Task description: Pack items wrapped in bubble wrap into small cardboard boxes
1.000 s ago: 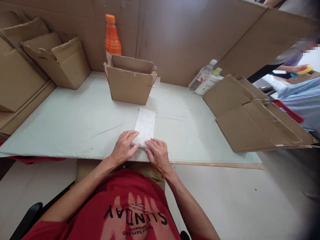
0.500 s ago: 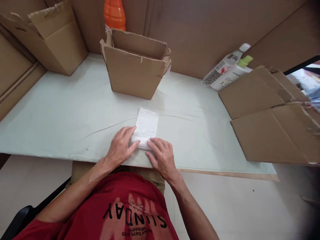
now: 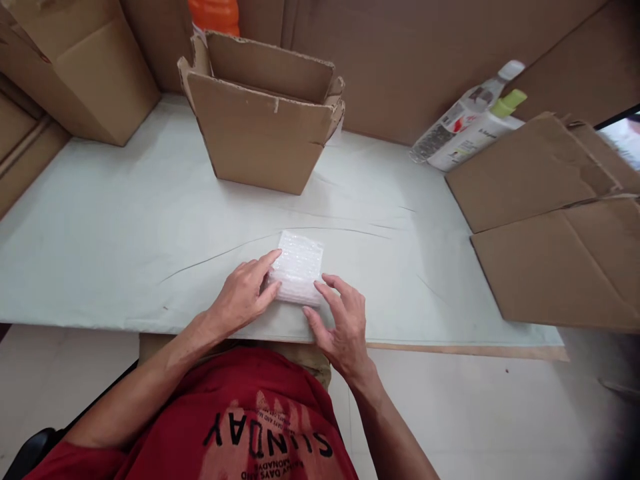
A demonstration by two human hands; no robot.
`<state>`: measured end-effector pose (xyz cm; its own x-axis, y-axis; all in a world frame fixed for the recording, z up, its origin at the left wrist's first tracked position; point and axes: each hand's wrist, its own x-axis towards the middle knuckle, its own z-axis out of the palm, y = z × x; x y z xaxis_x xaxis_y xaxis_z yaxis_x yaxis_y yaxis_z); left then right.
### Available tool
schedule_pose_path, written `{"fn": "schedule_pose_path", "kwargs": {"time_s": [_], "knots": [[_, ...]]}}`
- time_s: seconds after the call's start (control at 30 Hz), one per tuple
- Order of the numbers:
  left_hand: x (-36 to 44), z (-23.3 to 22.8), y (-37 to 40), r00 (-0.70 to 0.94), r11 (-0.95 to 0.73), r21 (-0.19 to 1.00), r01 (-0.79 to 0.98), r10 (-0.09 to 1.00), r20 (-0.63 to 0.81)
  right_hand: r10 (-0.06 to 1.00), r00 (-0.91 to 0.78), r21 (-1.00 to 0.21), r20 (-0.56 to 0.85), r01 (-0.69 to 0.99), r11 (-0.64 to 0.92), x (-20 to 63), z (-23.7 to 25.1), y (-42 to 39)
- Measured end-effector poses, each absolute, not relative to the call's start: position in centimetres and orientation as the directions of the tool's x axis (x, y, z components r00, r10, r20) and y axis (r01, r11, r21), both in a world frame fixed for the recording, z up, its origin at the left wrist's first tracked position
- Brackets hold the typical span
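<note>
A folded piece of bubble wrap (image 3: 300, 260) lies flat on the pale cloth in front of me. Its near end is doubled over into a thicker band. My left hand (image 3: 245, 287) rests at its left side, forefinger on the upper edge and thumb at the folded band. The fingers are stretched apart rather than wrapped round it. At the lower right corner is my right hand (image 3: 343, 320), open and curved, with fingertips close to or touching the edge. Whether anything lies inside the wrap cannot be made out.
An open cardboard box (image 3: 260, 133) stands beyond the wrap, with an orange bottle (image 3: 215, 15) behind it. Another carton (image 3: 100, 73) is at the back left, and more cardboard (image 3: 555, 253) at the right. A clear bottle (image 3: 465, 113) and a white bottle (image 3: 475, 141) stand at the back right.
The bubble wrap looks shorter, its near end folded further up into a wider band. My right hand has drawn off to the right and spread its fingers. The view has shifted slightly.
</note>
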<state>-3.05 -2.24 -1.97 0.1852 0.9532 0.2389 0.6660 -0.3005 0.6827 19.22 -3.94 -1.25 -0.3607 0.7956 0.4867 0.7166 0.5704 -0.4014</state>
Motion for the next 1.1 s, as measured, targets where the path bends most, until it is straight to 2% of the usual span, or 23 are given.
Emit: {"fn": "schedule_pose_path", "kwargs": {"time_s": [0.1,0.2,0.3,0.37,0.43,0.53,0.6,0.7,0.77,0.93,1.03,1.1], "knots": [[-2.5,-2.0,-1.0,0.15,-0.294,0.617,0.73,0.949,0.276,0.775,-0.478,-0.267,0.413,0.75,0.605,18.9,-1.3,-3.1],[-2.2,-1.7,-1.3,0.142,-0.336,0.659,0.672,0.933,0.331,0.787,-0.511,-0.269,0.345,0.75,0.605,18.6,-1.5,-2.2],[-2.5,-1.5,-3.2,0.081,-0.293,0.783,0.549,0.951,0.298,0.83,-0.43,-0.429,0.355,0.714,0.553,18.5,-1.5,-2.0],[-2.6,-1.7,-4.6,-0.04,-0.13,0.9,0.416,0.986,0.161,0.88,-0.346,-0.564,0.325,0.676,0.474,18.6,-1.3,-2.2],[-2.5,-1.9,-5.5,-0.088,0.054,0.981,0.185,0.995,-0.038,0.932,-0.256,-0.68,0.259,0.636,0.363,18.5,-1.1,-2.6],[-1.8,-2.0,-5.7,-0.006,0.212,0.97,-0.119,0.977,-0.214,0.961,-0.229,-0.804,0.152,0.538,0.255,18.0,-1.0,-3.1],[-1.2,-1.8,-5.3,0.006,0.253,0.949,-0.187,0.966,-0.257,0.95,-0.279,-0.83,0.138,0.491,0.265,17.8,-1.0,-3.3],[-0.6,-1.2,-5.0,-0.028,0.263,0.953,-0.151,0.962,-0.27,0.932,-0.291,-0.777,0.217,0.527,0.346,18.0,-0.8,-3.3],[-0.5,-0.7,-5.1,-0.065,0.207,0.977,-0.056,0.976,-0.21,0.929,-0.271,-0.76,0.251,0.539,0.362,18.6,-0.4,-2.9],[-0.7,0.1,-5.6,-0.026,-0.029,0.965,0.261,0.999,0.037,0.922,-0.36,-0.872,0.141,0.395,0.288,19.0,0.9,-1.8],[-0.7,-0.1,-5.5,0.003,-0.077,0.973,0.219,0.997,0.079,0.936,-0.327,-0.936,0.13,0.27,0.225,18.2,0.6,-1.4],[-0.6,-0.4,-5.2,0.075,-0.031,0.992,0.122,0.997,0.022,0.95,-0.29,-0.969,0.114,0.178,0.17,17.9,0.0,-1.1]]}}
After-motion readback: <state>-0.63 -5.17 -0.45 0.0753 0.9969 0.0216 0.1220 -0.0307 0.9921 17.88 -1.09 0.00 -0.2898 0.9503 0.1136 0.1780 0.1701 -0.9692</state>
